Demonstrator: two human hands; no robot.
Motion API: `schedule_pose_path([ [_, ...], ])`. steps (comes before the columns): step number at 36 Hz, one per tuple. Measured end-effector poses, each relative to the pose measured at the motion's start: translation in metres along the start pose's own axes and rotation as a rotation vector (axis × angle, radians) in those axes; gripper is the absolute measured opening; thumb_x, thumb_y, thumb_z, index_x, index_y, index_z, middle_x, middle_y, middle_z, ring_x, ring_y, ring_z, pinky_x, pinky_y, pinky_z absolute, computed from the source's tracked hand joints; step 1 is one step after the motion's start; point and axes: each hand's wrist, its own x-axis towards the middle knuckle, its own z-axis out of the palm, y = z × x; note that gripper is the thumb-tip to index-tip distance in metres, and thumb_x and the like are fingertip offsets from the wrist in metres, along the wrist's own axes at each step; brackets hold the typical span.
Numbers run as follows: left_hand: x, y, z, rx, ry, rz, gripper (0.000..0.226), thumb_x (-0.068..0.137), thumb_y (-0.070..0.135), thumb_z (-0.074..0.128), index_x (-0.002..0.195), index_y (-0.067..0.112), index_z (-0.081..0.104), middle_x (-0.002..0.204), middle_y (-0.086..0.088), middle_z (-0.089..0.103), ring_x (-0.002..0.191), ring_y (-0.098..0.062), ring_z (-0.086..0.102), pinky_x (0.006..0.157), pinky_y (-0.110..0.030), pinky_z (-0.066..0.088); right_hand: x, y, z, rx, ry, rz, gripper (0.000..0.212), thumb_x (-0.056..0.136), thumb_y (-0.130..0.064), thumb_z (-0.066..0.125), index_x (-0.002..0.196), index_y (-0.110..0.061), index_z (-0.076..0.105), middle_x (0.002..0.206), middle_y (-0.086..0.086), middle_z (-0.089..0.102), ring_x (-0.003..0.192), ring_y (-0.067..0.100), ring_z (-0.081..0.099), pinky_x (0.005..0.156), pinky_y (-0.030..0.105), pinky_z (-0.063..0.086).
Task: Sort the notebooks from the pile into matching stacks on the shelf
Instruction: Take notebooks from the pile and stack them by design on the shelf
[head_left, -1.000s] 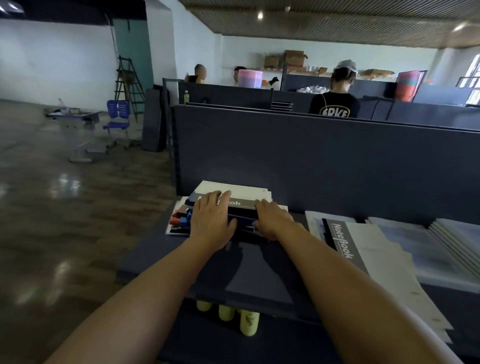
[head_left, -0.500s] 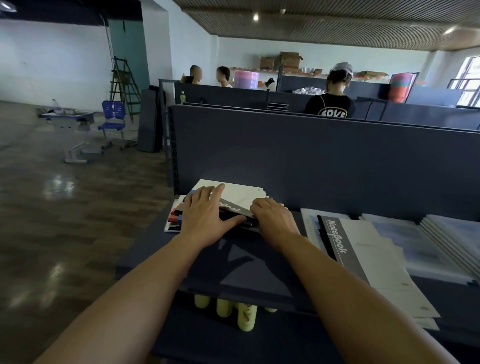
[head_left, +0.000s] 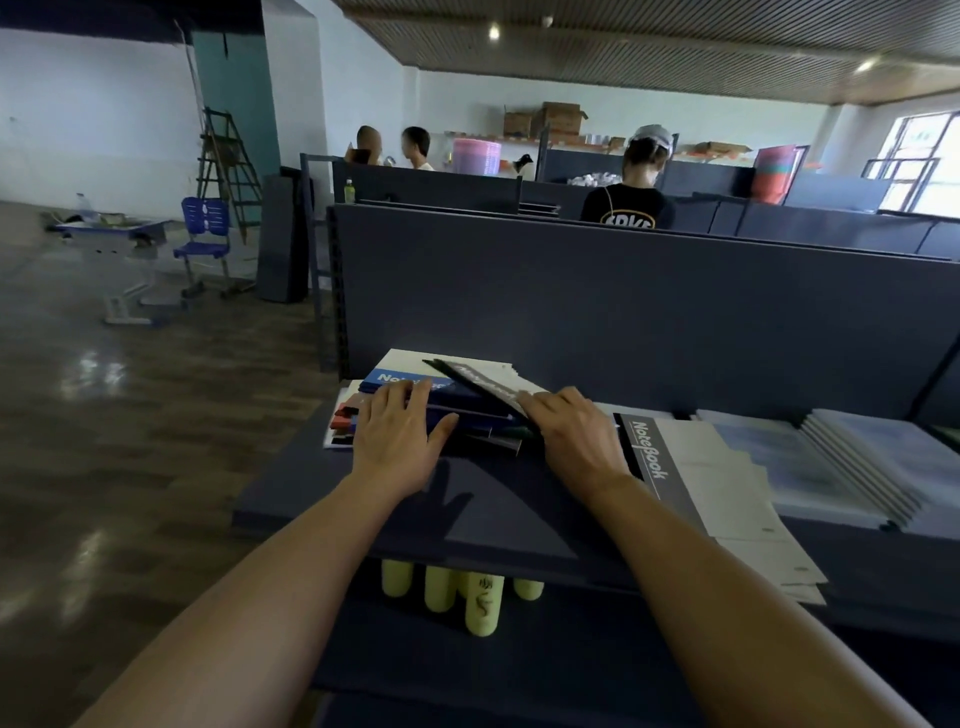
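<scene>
My right hand (head_left: 574, 441) now grips the grey notebook (head_left: 480, 384), tilted up off the pile (head_left: 415, 410) my flat left hand (head_left: 397, 441) steadies, ready for sorting

Single head cam, wide-angle, looking forward and slightly down from standing height. Shelf (head_left: 363, 499) close at 6 o'clock, both forearms entering from the bottom edge. Dark back panel (head_left: 623, 312) fills mid-frame; room beyond at 12 o'clock, floor at 9. Edges probably fisheye-bent. No second view, no overlap.
</scene>
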Motion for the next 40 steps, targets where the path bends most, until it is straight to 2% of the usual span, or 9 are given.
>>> schedule_pose_path([
  [5, -0.001, 0.019, 0.0, -0.032, -0.017, 0.052, 0.062, 0.098, 0.055, 0.027, 0.149, 0.02, 0.023, 0.15, -0.008, 0.033, 0.14, -0.027, 0.024, 0.116, -0.04, 0.018, -0.021, 0.02, -0.019, -0.103, 0.079, 0.014, 0.038, 0.075, -0.006, 0.045, 0.105, -0.005, 0.069, 0.088, 0.008, 0.07, 0.068, 0.027, 0.059, 0.054, 0.032, 0.049],
  [9, -0.001, 0.04, 0.001, -0.086, -0.027, 0.093, 0.061, 0.099, 0.053, 0.028, 0.15, 0.02, 0.022, 0.152, -0.007, 0.03, 0.142, -0.026, 0.022, 0.118, -0.041, 0.015, -0.04, 0.045, -0.036, -0.248, 0.01, 0.065, 0.042, 0.055, -0.003, 0.082, 0.096, -0.006, 0.071, 0.082, 0.008, 0.069, 0.067, 0.027, 0.06, 0.053, 0.03, 0.047],
  [12, -0.003, 0.058, 0.002, -0.106, -0.037, 0.124, 0.06, 0.1, 0.052, 0.029, 0.15, 0.02, 0.022, 0.152, -0.007, 0.029, 0.142, -0.026, 0.022, 0.118, -0.041, 0.014, -0.057, 0.062, -0.046, -0.319, 0.027, 0.117, 0.039, 0.045, 0.002, 0.085, 0.08, -0.006, 0.071, 0.067, 0.008, 0.065, 0.06, 0.027, 0.059, 0.049, 0.029, 0.047],
  [14, -0.004, 0.07, 0.005, -0.112, -0.038, 0.151, 0.059, 0.099, 0.051, 0.031, 0.149, 0.019, 0.024, 0.15, -0.007, 0.032, 0.141, -0.027, 0.024, 0.117, -0.041, 0.017, -0.068, 0.065, -0.057, -0.359, -0.075, 0.157, 0.04, 0.045, 0.002, 0.085, 0.081, -0.008, 0.071, 0.068, 0.008, 0.065, 0.064, 0.025, 0.062, 0.05, 0.028, 0.048],
  [19, -0.006, 0.094, 0.013, -0.138, -0.054, 0.215, 0.058, 0.099, 0.049, 0.034, 0.148, 0.018, 0.027, 0.148, -0.007, 0.034, 0.139, -0.026, 0.026, 0.115, -0.04, 0.019, -0.1, 0.067, -0.055, -0.175, -0.623, 0.356, 0.036, 0.087, -0.013, 0.059, 0.123, -0.018, 0.056, 0.121, 0.005, 0.059, 0.111, 0.023, 0.056, 0.082, 0.032, 0.047],
  [23, -0.004, 0.105, 0.015, -0.151, -0.059, 0.239, 0.058, 0.1, 0.05, 0.032, 0.148, 0.018, 0.027, 0.15, -0.007, 0.032, 0.14, -0.027, 0.024, 0.116, -0.04, 0.018, -0.11, 0.074, -0.059, 0.093, -0.699, 0.462, 0.052, 0.084, -0.038, 0.066, 0.132, -0.022, 0.054, 0.127, 0.004, 0.053, 0.114, 0.024, 0.053, 0.088, 0.031, 0.042],
  [29, -0.003, 0.108, 0.017, -0.142, -0.052, 0.243, 0.058, 0.1, 0.05, 0.03, 0.148, 0.019, 0.026, 0.15, -0.005, 0.033, 0.14, -0.025, 0.025, 0.115, -0.04, 0.018, -0.102, 0.093, -0.062, 0.188, -0.414, 0.604, 0.037, 0.095, -0.021, 0.051, 0.131, -0.028, 0.055, 0.123, 0.004, 0.059, 0.105, 0.025, 0.058, 0.081, 0.035, 0.049],
  [35, 0.002, 0.093, 0.018, -0.118, -0.055, 0.208, 0.058, 0.099, 0.051, 0.032, 0.148, 0.02, 0.027, 0.149, -0.007, 0.034, 0.139, -0.026, 0.026, 0.116, -0.041, 0.021, -0.098, 0.091, -0.055, -0.022, -0.871, 0.475, 0.077, 0.08, -0.075, 0.046, 0.138, -0.025, 0.045, 0.136, 0.003, 0.048, 0.122, 0.024, 0.048, 0.097, 0.039, 0.039],
  [40, 0.009, 0.07, 0.012, -0.063, -0.048, 0.151, 0.058, 0.1, 0.05, 0.032, 0.149, 0.02, 0.024, 0.151, -0.006, 0.031, 0.141, -0.026, 0.023, 0.116, -0.041, 0.018, -0.061, 0.067, -0.034, -0.125, -0.672, 0.426, 0.071, 0.09, -0.071, 0.028, 0.124, -0.016, 0.057, 0.131, 0.01, 0.053, 0.118, 0.028, 0.047, 0.095, 0.04, 0.036],
])
